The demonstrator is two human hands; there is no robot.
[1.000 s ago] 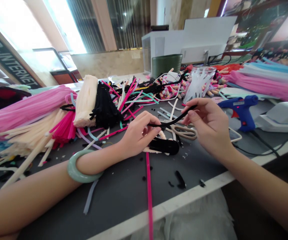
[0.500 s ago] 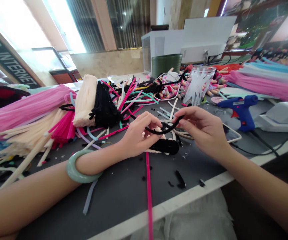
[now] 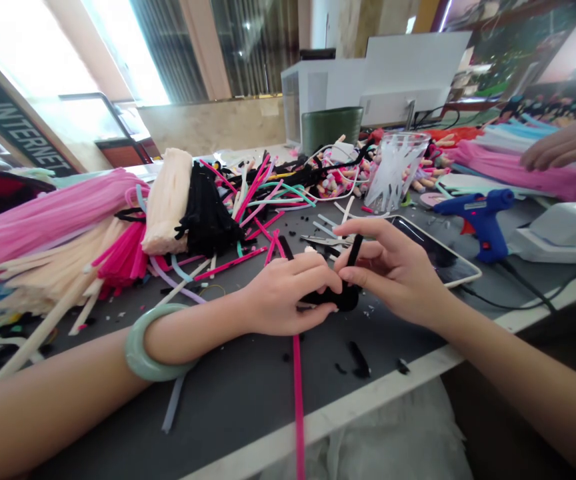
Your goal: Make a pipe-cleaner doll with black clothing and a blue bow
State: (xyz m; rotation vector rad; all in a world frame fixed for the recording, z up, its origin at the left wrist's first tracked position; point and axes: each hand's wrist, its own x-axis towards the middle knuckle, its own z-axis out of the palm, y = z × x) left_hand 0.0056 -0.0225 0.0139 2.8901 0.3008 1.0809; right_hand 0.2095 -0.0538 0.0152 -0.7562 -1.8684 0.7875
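Pink strip (image 3: 298, 400) is hanging over the near table edge (image 3: 378, 387); scraps (image 3: 361, 361) are dotting the open room there. The left hand (image 3: 293, 293) is gripping the black stem (image 3: 355, 250) over a black pad (image 3: 351, 299), the right hand (image 3: 391, 267) pinching an upright end, probably controlling its bend. Beyond, scissors (image 3: 317, 241) are lying close, phone (image 3: 443, 257) and glue gun (image 3: 491, 227) hemming the right.
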